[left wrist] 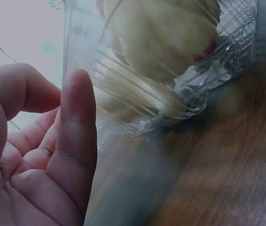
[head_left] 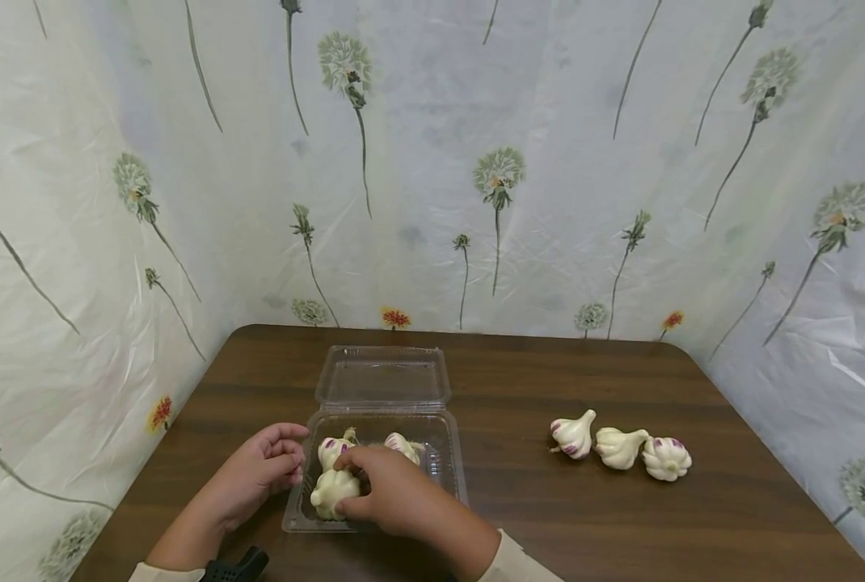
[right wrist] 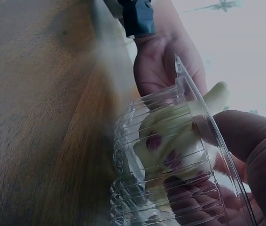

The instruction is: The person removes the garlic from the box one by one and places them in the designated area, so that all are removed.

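A clear plastic clamshell container (head_left: 447,477) lies on the table with its lid folded back. At its left rim my left hand (head_left: 265,465) pinches the edge between thumb and index finger, as the left wrist view shows. My right hand (head_left: 399,489) reaches into the container and grips a garlic bulb (head_left: 333,491) at the front left, thumb on the near side. Behind it sits a purple-streaked garlic bulb (head_left: 331,453), and another garlic bulb (head_left: 401,444) is at the back right, partly hidden by the hand. In the right wrist view, the gripped bulb (right wrist: 170,136) shows through the ribbed wall.
On the right of the brown wooden table (head_left: 520,517), three garlic bulbs (head_left: 619,448) lie in a row. The open lid (head_left: 385,378) extends behind the container. A flower-patterned sheet (head_left: 418,186) hangs beyond the table's back and sides.
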### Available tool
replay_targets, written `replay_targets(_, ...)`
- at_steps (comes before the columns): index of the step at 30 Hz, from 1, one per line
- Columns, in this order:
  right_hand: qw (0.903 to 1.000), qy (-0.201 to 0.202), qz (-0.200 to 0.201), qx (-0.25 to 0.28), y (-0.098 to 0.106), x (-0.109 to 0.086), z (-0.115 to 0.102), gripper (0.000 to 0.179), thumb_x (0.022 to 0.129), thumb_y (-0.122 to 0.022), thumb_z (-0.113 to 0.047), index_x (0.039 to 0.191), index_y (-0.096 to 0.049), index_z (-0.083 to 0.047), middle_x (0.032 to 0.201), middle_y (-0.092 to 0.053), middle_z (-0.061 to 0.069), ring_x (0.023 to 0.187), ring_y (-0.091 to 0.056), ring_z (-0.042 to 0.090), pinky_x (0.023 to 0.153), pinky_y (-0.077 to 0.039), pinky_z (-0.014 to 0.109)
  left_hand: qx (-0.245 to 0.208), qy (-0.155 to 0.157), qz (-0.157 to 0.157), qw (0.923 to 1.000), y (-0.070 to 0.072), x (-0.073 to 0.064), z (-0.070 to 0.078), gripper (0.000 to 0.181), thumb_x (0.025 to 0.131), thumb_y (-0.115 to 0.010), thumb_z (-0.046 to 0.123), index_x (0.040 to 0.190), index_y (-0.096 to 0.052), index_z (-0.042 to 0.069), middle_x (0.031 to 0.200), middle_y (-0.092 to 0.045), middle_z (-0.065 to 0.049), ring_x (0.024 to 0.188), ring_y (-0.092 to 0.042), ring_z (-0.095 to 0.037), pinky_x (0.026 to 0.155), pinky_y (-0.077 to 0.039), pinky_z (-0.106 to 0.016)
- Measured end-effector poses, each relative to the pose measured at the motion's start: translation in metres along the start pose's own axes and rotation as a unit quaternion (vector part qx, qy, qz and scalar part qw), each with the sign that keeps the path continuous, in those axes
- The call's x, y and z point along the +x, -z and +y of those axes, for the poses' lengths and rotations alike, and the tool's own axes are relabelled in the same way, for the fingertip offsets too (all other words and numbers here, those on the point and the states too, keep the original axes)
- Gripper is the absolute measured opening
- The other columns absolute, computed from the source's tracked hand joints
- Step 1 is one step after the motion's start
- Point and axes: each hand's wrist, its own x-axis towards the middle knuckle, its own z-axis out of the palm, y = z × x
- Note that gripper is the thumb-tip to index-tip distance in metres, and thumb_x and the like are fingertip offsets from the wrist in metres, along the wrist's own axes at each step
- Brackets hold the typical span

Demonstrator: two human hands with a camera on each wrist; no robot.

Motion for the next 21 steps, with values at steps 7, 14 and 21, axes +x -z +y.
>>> replay_targets(7, 0.9999, 0.013, 0.005, -0.002, 0.001, 0.0002, 0.0002, 0.037, 0.086, -0.087, -0.026, 0.118, -0.07, -0.018, 0.104, -0.065, -0.016, 0.091, -0.056, -0.005, 0.082, -0.052, 0.018, 0.002, 0.003, -0.001, 1.0, 0.0011, 0.0001, -0.0004, 0.049, 0.106, -0.058, 0.007, 0.147, -0.035, -0.007, 0.101, -0.061, -0.001, 0.086, -0.065, -0.013, 0.08, -0.06, -0.026)
replay_targets(14, 0.9998, 0.014, 0.016, 0.002, 0.0047, -0.0009, -0.003, 0.038, 0.086, -0.087, -0.026, 0.119, -0.07, -0.018, 0.106, -0.067, -0.015, 0.092, -0.057, -0.006, 0.083, -0.052, 0.018, 0.003, 0.001, -0.003, 1.0, 0.0022, 0.0012, 0.0006, 0.05, 0.106, -0.058, 0.008, 0.147, -0.035, -0.007, 0.102, -0.061, -0.001, 0.087, -0.065, -0.013, 0.08, -0.06, -0.025)
replay_targets(21, 0.9996, 0.007, 0.015, 0.022, 0.0062, -0.0041, -0.0026, 0.036, 0.087, -0.087, -0.026, 0.119, -0.07, -0.019, 0.109, -0.068, -0.013, 0.097, -0.062, -0.003, 0.086, -0.055, 0.019, 0.011, 0.009, 0.0, 0.9999, -0.0002, 0.0005, 0.0007, 0.05, 0.104, -0.059, 0.006, 0.147, -0.035, -0.007, 0.103, -0.06, -0.002, 0.088, -0.064, -0.014, 0.082, -0.06, -0.027)
